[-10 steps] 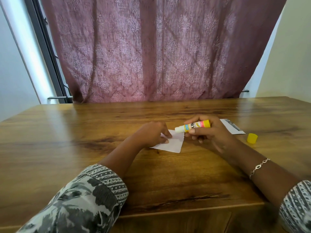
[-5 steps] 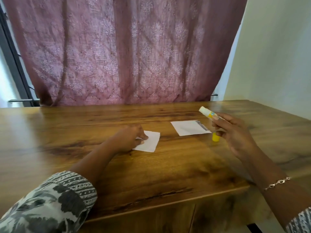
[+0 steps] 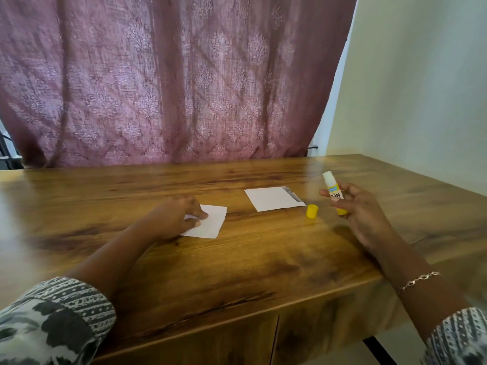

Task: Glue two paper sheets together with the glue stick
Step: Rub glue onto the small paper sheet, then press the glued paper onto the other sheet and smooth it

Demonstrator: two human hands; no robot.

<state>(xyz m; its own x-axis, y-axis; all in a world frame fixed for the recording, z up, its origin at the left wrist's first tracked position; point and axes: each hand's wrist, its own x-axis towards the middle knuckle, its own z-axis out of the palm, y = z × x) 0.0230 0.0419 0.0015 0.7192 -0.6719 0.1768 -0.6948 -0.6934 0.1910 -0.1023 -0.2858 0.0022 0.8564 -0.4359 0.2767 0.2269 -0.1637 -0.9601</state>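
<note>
Glue stick (image 3: 332,185) swung upright in R hand (image 3: 361,217) grip, L hand (image 3: 175,217) pinches sheet (image 3: 210,223).

I see a glossy brown wooden table (image 3: 237,272) with dark grain. Just left of my right hand's (image 3: 361,214) grip on the white-and-yellow glue stick (image 3: 334,189), a small yellow plastic cap (image 3: 312,211) stands on the wood. Further left of it lies a rectangular white paper sheet (image 3: 271,198), dark-printed along its right edge. Well left of that grip, a smaller white paper sheet (image 3: 210,222) lies flat, pinched at one edge by my left hand (image 3: 174,219).
</note>
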